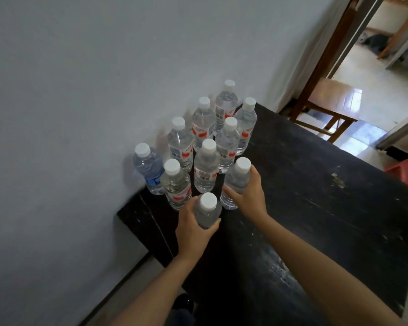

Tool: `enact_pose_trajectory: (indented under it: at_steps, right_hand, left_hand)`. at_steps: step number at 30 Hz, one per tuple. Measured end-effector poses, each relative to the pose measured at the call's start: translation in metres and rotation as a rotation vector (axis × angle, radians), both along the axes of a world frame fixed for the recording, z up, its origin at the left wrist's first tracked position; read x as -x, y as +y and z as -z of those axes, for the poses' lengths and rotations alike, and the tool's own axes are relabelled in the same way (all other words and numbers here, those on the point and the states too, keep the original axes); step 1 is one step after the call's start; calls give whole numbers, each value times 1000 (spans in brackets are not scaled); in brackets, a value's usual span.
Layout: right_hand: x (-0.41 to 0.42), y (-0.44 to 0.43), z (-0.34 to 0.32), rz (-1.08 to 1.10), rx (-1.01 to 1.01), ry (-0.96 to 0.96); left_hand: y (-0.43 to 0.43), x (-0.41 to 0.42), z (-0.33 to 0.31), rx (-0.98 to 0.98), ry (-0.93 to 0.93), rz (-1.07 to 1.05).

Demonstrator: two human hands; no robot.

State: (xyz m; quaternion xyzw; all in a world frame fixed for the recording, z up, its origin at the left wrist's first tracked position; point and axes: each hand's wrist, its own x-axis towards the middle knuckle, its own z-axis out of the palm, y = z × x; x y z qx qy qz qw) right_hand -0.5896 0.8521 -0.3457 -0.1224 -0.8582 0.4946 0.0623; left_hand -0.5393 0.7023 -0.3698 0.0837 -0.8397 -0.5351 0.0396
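Observation:
Several clear water bottles with white caps stand upright on a dark wooden table, grouped against the wall. My left hand grips the nearest bottle around its body. My right hand grips another bottle just to the right of it, fingers wrapped around its middle. Most bottles carry red and white labels, such as one in the middle. One bottle at the far left has a blue label.
A white wall runs along the table's left side. A wooden chair stands past the table's far end near a doorway. Something red sits at the right edge. Shiny floor lies beyond.

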Motion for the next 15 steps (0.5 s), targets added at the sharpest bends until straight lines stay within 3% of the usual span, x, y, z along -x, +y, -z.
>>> enact_pose_trajectory:
  at_steps: [6, 15]
  right_hand:
    - [-8, 15, -2, -133, 53, -29]
    - [-11, 15, -4, -88, 121, -71]
  left_hand:
    - [9, -1, -1, 1, 1, -28]
    - [5, 1, -3, 33, 7, 14]
